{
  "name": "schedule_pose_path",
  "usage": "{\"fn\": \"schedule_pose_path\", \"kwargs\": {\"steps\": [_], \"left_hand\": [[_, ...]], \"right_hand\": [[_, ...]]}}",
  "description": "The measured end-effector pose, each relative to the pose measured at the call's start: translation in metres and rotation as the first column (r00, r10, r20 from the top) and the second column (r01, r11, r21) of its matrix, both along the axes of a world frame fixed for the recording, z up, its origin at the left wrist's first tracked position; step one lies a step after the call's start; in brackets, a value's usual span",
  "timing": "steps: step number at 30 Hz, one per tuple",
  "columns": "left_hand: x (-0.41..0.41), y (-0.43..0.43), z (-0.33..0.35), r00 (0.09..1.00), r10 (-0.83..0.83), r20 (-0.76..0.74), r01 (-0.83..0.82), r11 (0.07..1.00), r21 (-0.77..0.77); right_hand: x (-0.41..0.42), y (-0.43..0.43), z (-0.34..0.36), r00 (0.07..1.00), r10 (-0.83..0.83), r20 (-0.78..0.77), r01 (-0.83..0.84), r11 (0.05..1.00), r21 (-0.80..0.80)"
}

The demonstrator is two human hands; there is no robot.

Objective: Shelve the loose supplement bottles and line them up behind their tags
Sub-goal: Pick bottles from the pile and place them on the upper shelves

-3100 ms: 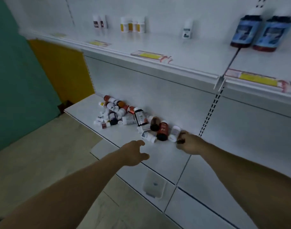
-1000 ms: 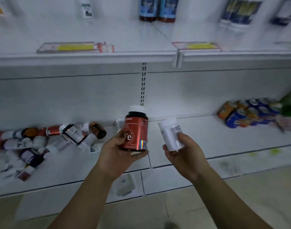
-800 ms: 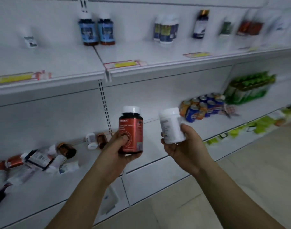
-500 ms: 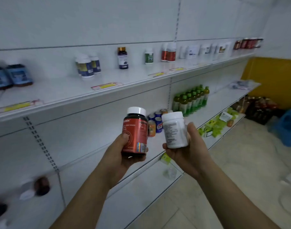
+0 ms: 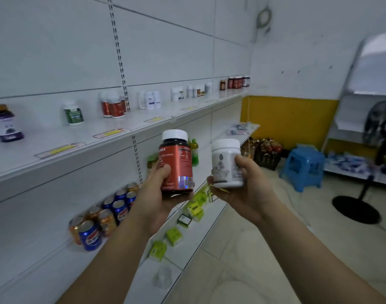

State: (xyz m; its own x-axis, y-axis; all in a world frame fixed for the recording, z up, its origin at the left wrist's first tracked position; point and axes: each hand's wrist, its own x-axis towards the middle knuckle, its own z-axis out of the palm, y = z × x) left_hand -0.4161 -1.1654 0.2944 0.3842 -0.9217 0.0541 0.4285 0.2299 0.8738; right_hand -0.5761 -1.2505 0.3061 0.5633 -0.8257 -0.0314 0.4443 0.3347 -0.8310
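Head view: a red-labelled bottle [image 5: 176, 163] with a white cap is being held upright in the left grip [image 5: 157, 200], with thumb and fingers being curled round its lower half. A white bottle [image 5: 227, 164] is being held upright just beside it, not touching, in the right grip [image 5: 246, 189], which is being closed round its base and side. Both bottles are being carried in the air in front of the shelving, caps up and long axes vertical, so no turning is judged to be needed before setting down. The upper shelf [image 5: 45, 137] is lying up and to the left of both grips, and the left grip is judged the nearer to it. Similar red-labelled bottles [image 5: 113, 106] are being displayed there behind a yellow tag [image 5: 108, 133], with white tubs [image 5: 151, 100] further along to the right. Which tag is being matched by the white bottle cannot be told.
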Motion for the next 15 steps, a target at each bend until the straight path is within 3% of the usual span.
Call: {"fn": "schedule_pose_path", "kwargs": {"steps": [4,8,15], "left_hand": [[0.006,-0.08,-0.005,1.0,0.003,-0.009,-0.003,1.0,0.019],[0.023,-0.168,-0.01,1.0,-0.015,-0.007,0.015,0.999,-0.031],[0.051,-0.318,0.01,0.997,-0.053,-0.064,0.051,0.998,-0.036]], "right_hand": [[0.014,-0.072,0.002,0.999,-0.001,0.037,0.0,0.999,0.032],[0.038,-0.152,0.007,0.997,0.014,0.08,-0.012,0.999,-0.036],[0.054,-0.299,0.035,0.997,-0.047,-0.054,0.043,0.996,-0.078]]}}
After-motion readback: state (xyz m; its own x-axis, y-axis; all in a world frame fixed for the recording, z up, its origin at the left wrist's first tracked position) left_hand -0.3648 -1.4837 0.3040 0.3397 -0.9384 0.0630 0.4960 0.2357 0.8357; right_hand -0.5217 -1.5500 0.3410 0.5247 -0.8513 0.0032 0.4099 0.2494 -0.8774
